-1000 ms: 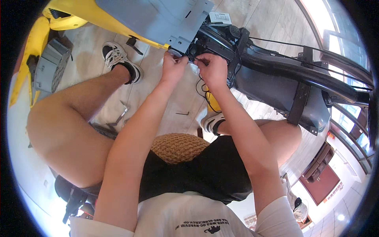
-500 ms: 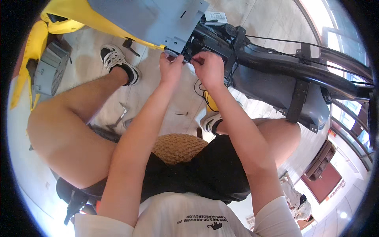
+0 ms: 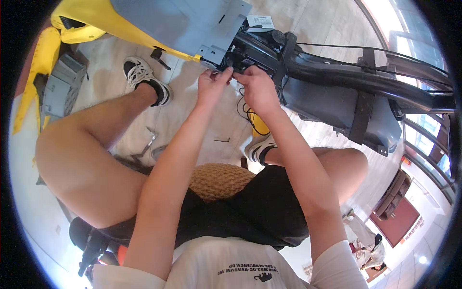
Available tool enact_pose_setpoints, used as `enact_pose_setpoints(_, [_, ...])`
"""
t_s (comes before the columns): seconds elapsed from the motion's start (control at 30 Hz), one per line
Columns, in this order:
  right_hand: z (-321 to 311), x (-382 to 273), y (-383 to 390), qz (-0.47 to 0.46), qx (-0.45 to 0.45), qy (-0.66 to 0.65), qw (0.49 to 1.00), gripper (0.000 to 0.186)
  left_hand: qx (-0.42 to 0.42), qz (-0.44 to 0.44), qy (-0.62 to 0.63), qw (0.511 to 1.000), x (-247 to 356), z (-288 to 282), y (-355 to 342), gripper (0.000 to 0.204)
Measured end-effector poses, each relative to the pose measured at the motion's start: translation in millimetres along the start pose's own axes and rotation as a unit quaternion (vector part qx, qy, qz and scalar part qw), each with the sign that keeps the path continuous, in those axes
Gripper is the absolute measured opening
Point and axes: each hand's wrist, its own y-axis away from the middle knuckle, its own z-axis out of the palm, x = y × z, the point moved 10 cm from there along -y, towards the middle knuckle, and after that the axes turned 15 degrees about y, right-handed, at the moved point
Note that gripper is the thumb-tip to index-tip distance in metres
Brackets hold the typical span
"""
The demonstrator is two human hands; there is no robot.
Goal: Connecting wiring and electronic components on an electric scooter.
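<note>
A vehicle lies before me, with a flat grey panel point(image 3: 180, 26), yellow trim point(image 3: 137, 36) along its edge and a thick black tubular frame point(image 3: 349, 77). At the panel's lower right corner, beside black wiring and fittings point(image 3: 236, 57), my left hand point(image 3: 211, 87) pinches with thumb and fingers. Close on its right, my right hand point(image 3: 261, 90) is closed too, its fingertips meeting near the left ones. Whatever sits between the fingertips is too small and dark to name. Loose black cables point(image 3: 246, 113) hang below my right hand.
On the floor lie an L-shaped hex key point(image 3: 222, 140) and a metal tool point(image 3: 144, 144). A white box point(image 3: 261, 23) rests behind the black parts. My shoes point(image 3: 139, 72) flank the work. A grey case-like part point(image 3: 62, 86) stands at the left, by yellow panels point(image 3: 48, 43).
My fingertips have drawn together, the right hand turning and shifting slightly right and down. The left hand has moved a little to the right. The view has shifted slightly.
</note>
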Motion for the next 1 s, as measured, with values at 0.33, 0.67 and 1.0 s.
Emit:
enact_pose_setpoints(0.33, [-4,19,-7,0.043,-0.055,-0.003,0.998,0.011,-0.001,-0.039,-0.012,0.999,-1,0,-4,0.028])
enact_pose_setpoints(0.67, [-14,21,-14,0.001,-0.036,-0.071,0.997,0.020,-0.038,-0.050,-0.011,0.998,-5,3,-8,0.036])
enact_pose_setpoints(1.0, [-11,6,-3,-0.011,0.016,0.039,0.999,0.015,-0.032,-0.039,-0.008,0.999,-2,5,-2,0.032])
